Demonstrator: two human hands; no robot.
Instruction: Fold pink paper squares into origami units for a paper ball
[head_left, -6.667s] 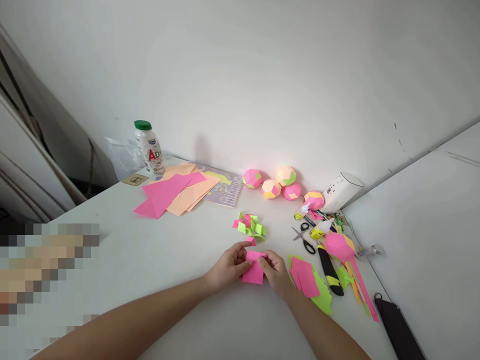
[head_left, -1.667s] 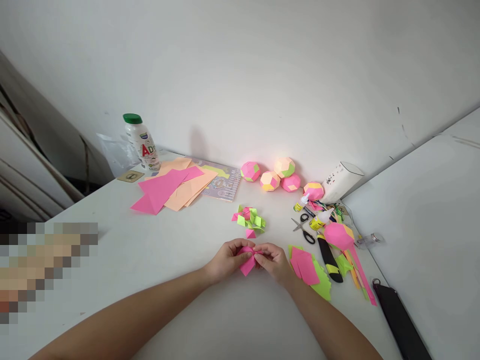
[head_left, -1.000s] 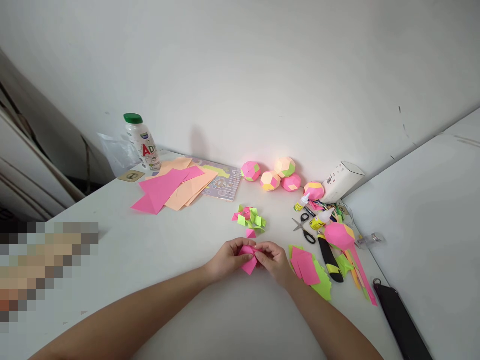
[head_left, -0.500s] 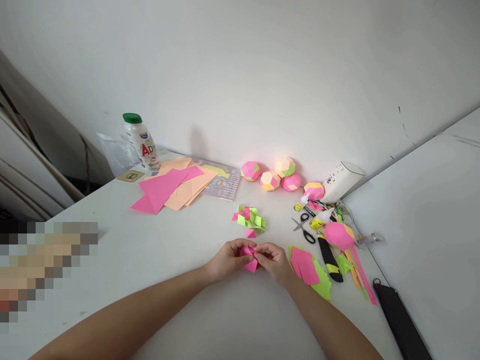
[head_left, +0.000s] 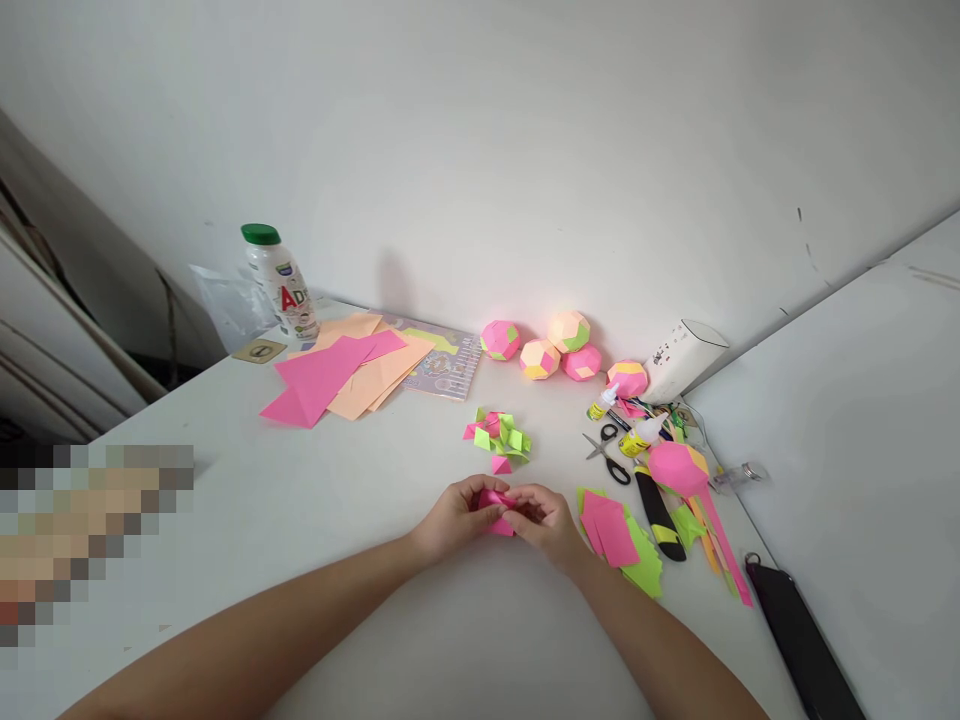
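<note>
A small piece of pink paper (head_left: 501, 526), partly folded, is pinched between my two hands above the table. My left hand (head_left: 459, 520) grips its left side with thumb and fingers. My right hand (head_left: 545, 522) has thumb and fingertips closed on its right edge. Fingers hide much of the paper. Just beyond my hands lie a small folded pink piece (head_left: 502, 464) and several green folded units (head_left: 504, 437) with pink among them. To the right of my right hand, pink paper squares (head_left: 611, 530) rest on green ones (head_left: 643, 572).
Scissors (head_left: 609, 455), two glue bottles (head_left: 641, 436) and a black-yellow cutter (head_left: 660, 515) lie at right. Several paper balls (head_left: 540, 359) line the wall. Pink and peach sheets (head_left: 337, 375), a notebook (head_left: 442, 370) and a white bottle (head_left: 279, 283) stand back left. A dark phone-like object (head_left: 802, 630) is near right.
The flat pink square has been folded down between my fingers, and less of it shows below my thumbs now. My hands stay in nearly the same place; the view has shifted slightly.
</note>
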